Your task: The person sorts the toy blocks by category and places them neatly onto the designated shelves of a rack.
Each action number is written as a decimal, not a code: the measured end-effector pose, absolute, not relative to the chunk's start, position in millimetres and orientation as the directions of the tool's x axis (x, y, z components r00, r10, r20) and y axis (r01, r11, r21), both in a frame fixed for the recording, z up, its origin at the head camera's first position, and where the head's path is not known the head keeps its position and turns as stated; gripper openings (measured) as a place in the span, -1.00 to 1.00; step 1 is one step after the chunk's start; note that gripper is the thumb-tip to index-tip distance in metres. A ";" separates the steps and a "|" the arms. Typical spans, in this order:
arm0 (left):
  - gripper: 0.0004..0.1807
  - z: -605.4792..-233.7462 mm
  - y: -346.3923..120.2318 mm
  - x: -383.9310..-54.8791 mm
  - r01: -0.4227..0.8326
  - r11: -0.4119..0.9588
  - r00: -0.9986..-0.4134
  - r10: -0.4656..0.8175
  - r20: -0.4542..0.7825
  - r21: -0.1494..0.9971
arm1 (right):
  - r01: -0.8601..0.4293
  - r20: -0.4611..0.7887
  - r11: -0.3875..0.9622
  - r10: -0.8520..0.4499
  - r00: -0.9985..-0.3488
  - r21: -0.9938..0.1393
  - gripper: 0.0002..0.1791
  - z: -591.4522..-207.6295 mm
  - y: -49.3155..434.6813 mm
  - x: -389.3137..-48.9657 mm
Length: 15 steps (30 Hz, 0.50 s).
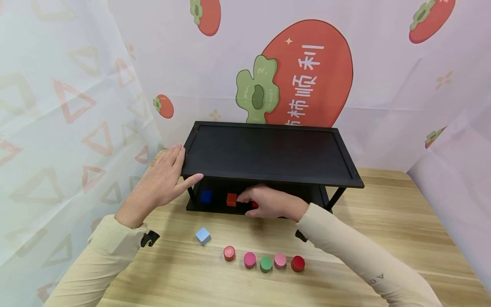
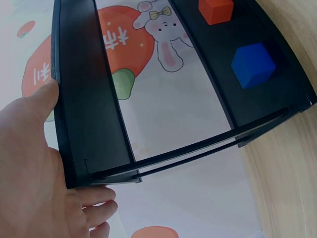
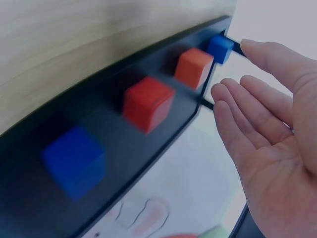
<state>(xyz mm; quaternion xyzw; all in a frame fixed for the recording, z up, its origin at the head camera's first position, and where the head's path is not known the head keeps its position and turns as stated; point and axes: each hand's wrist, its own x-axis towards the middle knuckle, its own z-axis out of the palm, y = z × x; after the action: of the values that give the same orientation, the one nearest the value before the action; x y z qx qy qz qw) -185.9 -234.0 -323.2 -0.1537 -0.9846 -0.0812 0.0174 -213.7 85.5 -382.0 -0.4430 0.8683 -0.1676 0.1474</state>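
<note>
A black two-tier shelf (image 1: pixel 264 151) stands on the table. My left hand (image 1: pixel 163 177) rests on its left end, fingers along the side edge and thumb across the front corner. My right hand (image 1: pixel 270 201) reaches in below the top board, near the orange cube (image 1: pixel 232 199). Nothing lies between its thumb and fingers in the right wrist view. On the lower board sit a blue cube (image 1: pixel 206 196) at the left end, the orange cube, a red cube (image 3: pixel 148 104) and another blue cube (image 3: pixel 74 161). In the head view my right hand partly covers the red cube and hides that second blue one.
On the wooden table (image 1: pixel 172 273) before the shelf lie a light blue cube (image 1: pixel 203 236) and several round pieces, including a green one (image 1: pixel 266 264) and a dark red one (image 1: pixel 297 263). A printed cloth (image 1: pixel 199 76) hangs behind and along the sides.
</note>
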 end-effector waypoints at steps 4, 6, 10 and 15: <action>0.10 -324.4 -234.8 -185.8 0.307 0.941 -0.952 0.301 0.064 0.143 | -0.767 -0.105 0.484 -0.866 -0.489 -0.422 -0.52 -385.1 57.2 -214.5; 0.10 -324.8 -235.3 -185.9 0.307 0.941 -0.951 0.300 0.067 0.139 | -0.781 -0.108 0.456 -0.883 -0.457 -0.426 -0.52 -388.3 43.0 -214.9; 0.11 -325.1 -235.7 -185.8 0.309 0.941 -0.950 0.302 0.074 0.135 | -0.788 -0.130 0.427 -0.900 -0.415 -0.444 -0.53 -397.8 17.5 -215.3; 0.11 -325.6 -235.8 -185.9 0.317 0.939 -0.947 0.308 0.085 0.129 | -0.770 -0.177 0.430 -0.901 -0.395 -0.471 -0.50 -411.5 -4.5 -213.8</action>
<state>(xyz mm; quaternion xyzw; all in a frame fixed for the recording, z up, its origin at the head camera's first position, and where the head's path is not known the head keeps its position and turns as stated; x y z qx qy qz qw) -185.9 -235.8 -325.6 -0.1589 -0.9842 -0.0709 0.0319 -213.8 -4.5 -411.5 -0.5096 0.8200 -0.1586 0.2066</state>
